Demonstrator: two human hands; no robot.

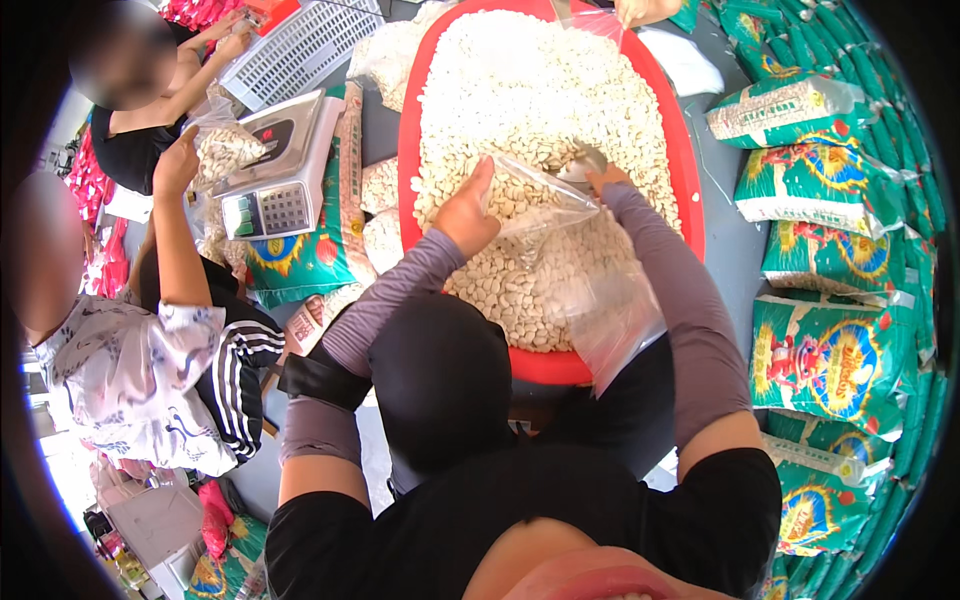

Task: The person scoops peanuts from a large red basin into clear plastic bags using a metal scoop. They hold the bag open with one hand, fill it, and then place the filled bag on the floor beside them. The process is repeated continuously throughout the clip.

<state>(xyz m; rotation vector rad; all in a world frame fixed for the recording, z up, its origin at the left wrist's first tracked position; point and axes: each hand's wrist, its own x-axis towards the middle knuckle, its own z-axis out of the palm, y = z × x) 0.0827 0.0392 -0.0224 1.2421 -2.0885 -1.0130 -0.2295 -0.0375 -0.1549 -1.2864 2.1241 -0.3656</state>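
A red oval tub (409, 165) in front of me is heaped with pale, flat seeds (517, 90), which look like pumpkin seeds. My left hand (469, 216) grips the rim of a transparent plastic bag (619, 289), thumb and forefinger spread along its mouth. The bag lies slanted over the near part of the heap, its lower corner hanging past the tub's edge. My right hand (610, 178) holds a metal scoop (583, 165), dipped among the seeds just beyond the bag's mouth. Fingers partly hide the scoop's handle.
Left of the tub, a digital scale (274, 206) rests on a green printed sack (289, 266). A co-worker's hand (176, 161) holds a filled bag (229, 150) over it. Another person's hand (646, 10) is at the tub's far rim. Stacked green bags (829, 360) line the right side.
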